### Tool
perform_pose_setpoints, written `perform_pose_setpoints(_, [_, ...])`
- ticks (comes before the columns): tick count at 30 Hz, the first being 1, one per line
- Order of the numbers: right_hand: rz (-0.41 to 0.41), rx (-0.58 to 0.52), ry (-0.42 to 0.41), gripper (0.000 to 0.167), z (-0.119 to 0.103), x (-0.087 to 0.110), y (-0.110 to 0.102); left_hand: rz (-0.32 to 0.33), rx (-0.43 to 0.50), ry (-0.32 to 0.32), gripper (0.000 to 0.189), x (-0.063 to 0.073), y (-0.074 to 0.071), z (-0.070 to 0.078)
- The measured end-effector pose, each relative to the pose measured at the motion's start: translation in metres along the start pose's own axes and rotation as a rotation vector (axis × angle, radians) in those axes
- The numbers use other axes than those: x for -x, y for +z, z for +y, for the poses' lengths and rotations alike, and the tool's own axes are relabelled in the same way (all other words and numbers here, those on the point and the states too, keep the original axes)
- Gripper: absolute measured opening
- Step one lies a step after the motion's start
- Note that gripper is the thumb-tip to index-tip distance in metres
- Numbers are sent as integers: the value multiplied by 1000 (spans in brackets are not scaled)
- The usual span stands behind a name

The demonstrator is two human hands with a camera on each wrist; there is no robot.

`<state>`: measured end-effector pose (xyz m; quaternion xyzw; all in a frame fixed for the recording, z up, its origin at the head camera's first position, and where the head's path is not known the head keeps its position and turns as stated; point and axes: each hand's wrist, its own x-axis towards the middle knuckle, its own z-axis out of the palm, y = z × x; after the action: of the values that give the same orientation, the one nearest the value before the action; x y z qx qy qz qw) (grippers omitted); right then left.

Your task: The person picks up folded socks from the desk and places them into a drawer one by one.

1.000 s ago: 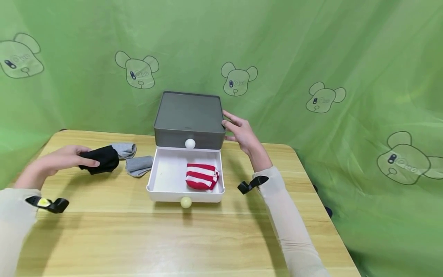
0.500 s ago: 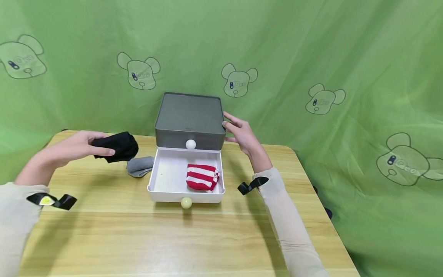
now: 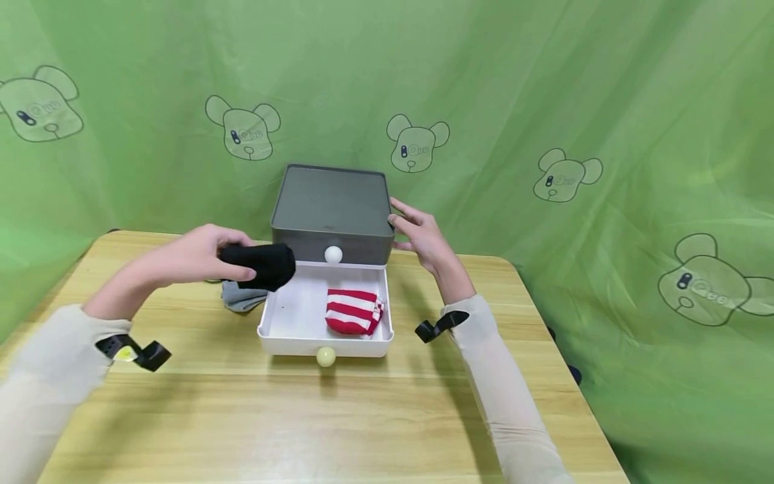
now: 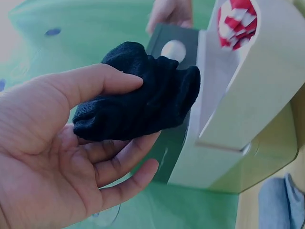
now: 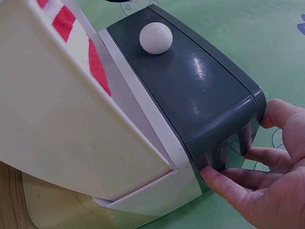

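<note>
The left hand (image 3: 196, 259) is gripping the black sock (image 3: 265, 265), its thumb pressing on one side and fingers supporting the other. The sock is hanging clear of the table (image 3: 302, 417), its far end overlapping, in the head view, the back left corner of the pulled-out white drawer (image 3: 357, 347); how high it is hanging I cannot tell. The right hand (image 3: 425, 238) is grasping nothing: its fingers are spreading and touching the right side of the grey box (image 3: 332, 198), apparently bracing it.

The step in hand seems to be putting the black sock into the drawer, where the striped sock (image 3: 353, 310) is lying toward the right. A grey sock (image 3: 240, 299) is resting on the table just left of the drawer, waiting its turn, I judge.

The next move is probably calling for a little more reach to the right, past the drawer's left wall, then lowering the black sock beside the striped one and loosening the thumb, while the right hand is keeping the box steady
</note>
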<state>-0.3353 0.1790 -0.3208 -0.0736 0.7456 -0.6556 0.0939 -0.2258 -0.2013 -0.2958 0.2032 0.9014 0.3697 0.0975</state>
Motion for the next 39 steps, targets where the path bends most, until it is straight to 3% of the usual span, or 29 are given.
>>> perform_pose_setpoints(9, [5,5,5,55,0,-1,-1,-68,-210,103,25,-21,20,26])
perform_pose_setpoints(18, [6,12,1,55,-2,-2,-1,-192,-380,72,19,-43,34,37])
perform_pose_setpoints(26, [9,1,14,55,-1,0,1,-308,-403,80,16,-56,48,38])
perform_pose_setpoints(39, [15,9,18,54,-1,-1,0,-406,-445,111,13,-72,53,36])
